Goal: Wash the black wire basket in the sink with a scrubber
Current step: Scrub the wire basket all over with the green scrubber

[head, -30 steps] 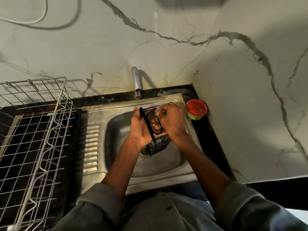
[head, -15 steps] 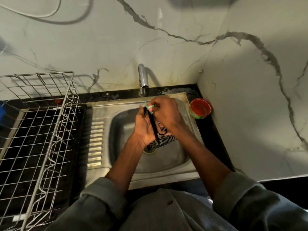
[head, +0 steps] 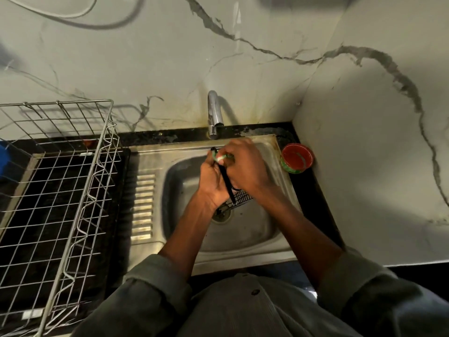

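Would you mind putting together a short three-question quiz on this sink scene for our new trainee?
1. True or false: the left hand grips the black wire basket over the sink.
2. Where does the red container stand?
A. inside the sink bowl
B. on the counter at the sink's right back corner
C. in the metal dish rack
3. Fill in: the right hand holds a green and white ____ against the basket's upper end.

Key
1. True.
2. B.
3. scrubber.
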`<state>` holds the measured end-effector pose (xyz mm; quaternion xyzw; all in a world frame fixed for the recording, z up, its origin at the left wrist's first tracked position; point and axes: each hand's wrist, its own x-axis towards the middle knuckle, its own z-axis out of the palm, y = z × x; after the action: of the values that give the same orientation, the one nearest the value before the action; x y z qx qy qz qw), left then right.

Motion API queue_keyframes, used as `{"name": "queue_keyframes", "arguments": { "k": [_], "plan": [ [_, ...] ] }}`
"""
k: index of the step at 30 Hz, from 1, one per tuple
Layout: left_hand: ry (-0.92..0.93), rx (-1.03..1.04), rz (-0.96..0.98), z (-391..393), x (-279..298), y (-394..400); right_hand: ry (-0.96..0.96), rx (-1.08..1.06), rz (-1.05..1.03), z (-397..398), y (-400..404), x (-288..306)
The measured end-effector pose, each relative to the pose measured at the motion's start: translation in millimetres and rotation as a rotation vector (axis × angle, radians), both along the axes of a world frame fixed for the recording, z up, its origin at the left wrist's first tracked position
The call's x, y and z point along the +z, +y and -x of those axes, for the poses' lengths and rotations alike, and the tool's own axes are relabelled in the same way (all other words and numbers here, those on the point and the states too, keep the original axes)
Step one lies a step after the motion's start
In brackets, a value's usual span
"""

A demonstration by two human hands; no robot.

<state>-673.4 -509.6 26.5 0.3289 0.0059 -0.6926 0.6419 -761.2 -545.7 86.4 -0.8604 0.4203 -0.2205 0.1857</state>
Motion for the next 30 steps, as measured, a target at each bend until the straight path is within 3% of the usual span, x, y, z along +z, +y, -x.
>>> {"name": "queue_keyframes", "arguments": {
  "k": [2,5,9,15,18,21,24,26,28,30],
  "plan": [
    [0.021,0.046,0.006,-7.9,-3.4,-0.5,0.022,0.073,-0.015,11.9,15.0,-8.6],
    [-0.035,0.028,0.003,-6.0,-4.5,0.2,-0.041,-0.108,-0.083,18.6,-2.0,-15.3],
    [-0.026,0.040,-0.016,-3.3,-9.7,-2.2,-0.056,0.061,-0.077,8.6,10.2,-10.4],
    [-0.038,0.029,0.011,-4.0,-5.3,-3.5,-0.120,-0.115,-0.116,2.9,-10.5,-8.7],
    [-0.005,0.106,0.006,-15.7,-9.4,-4.1,-0.019,0.095,-0.223,13.8,4.3,-4.2],
    [0.008,0.108,0.012,-16.6,-14.6,-2.1,0.071,0.078,-0.258,23.1,2.8,-7.5],
    [-0.052,0.050,0.009,-2.8,-13.1,-3.0,-0.100,-0.026,-0.215,6.5,-2.9,-5.4],
    [-0.026,0.044,0.018,-2.8,-14.7,-2.6,-0.144,0.023,-0.241,2.5,-5.7,-5.4],
    [-0.010,0.037,0.019,-13.0,-15.6,-1.5,-0.220,0.011,-0.344,10.2,-7.9,-7.4],
    [-0.009,0.037,0.021,-21.5,-15.8,-2.0,-0.440,-0.122,-0.468,22.2,-15.2,-9.4]
  ]
}}
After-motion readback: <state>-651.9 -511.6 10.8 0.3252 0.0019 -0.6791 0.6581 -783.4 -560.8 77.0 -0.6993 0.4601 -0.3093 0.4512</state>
